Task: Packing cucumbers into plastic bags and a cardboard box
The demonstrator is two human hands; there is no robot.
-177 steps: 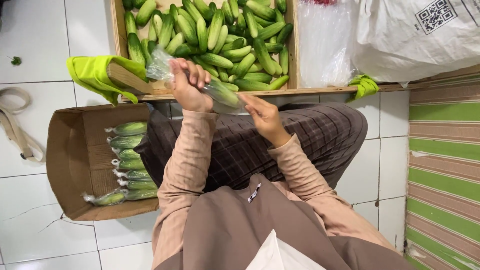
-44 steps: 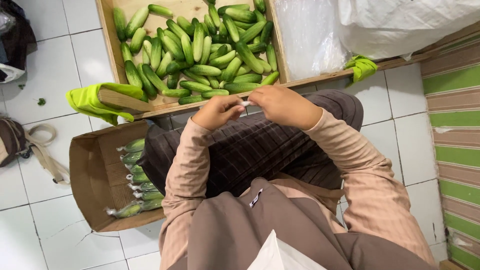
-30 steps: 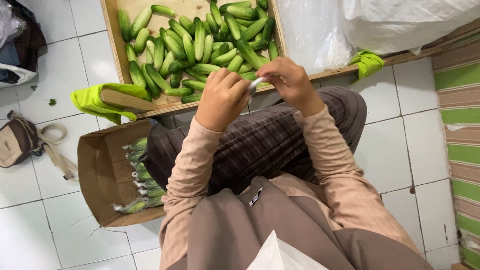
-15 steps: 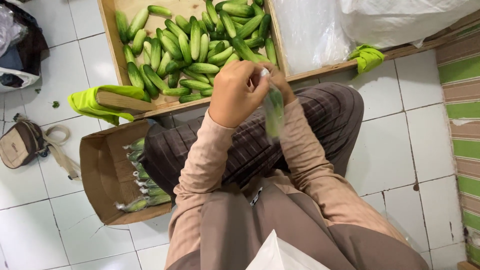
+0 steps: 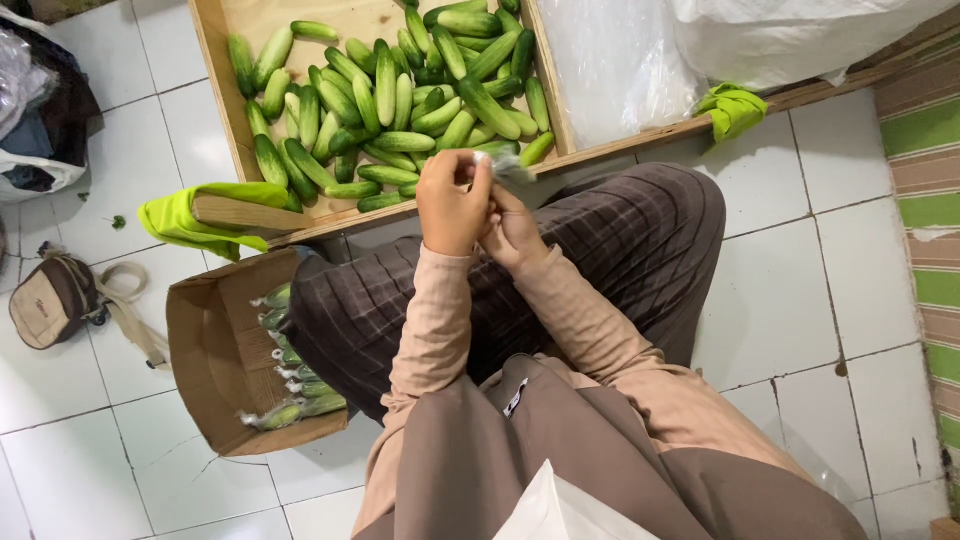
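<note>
My left hand (image 5: 450,195) and my right hand (image 5: 517,232) are pressed together above my lap, just in front of the crate's near edge. Between them they pinch a small clear plastic bag (image 5: 507,166), whose crumpled end sticks out past my fingers. What the bag holds is hidden behind my hands. Right beyond them, a wooden crate (image 5: 213,75) holds several loose green cucumbers (image 5: 400,90). A cardboard box (image 5: 205,345) lies open on the floor at my left knee, with several bagged cucumbers (image 5: 290,375) lined up in it.
A lime-green cloth wraps a wooden piece (image 5: 215,208) at the crate's left corner. Clear plastic bags (image 5: 620,60) and a white sack (image 5: 800,30) lie to the crate's right, by another green cloth (image 5: 735,105). A tan pouch (image 5: 50,303) sits on the white tiles; a striped mat (image 5: 925,140) is at right.
Half a second ago a bagged cucumber hung down from my hands. Now it no longer hangs in sight, my hands are closer together, and only the bag's crumpled end shows.
</note>
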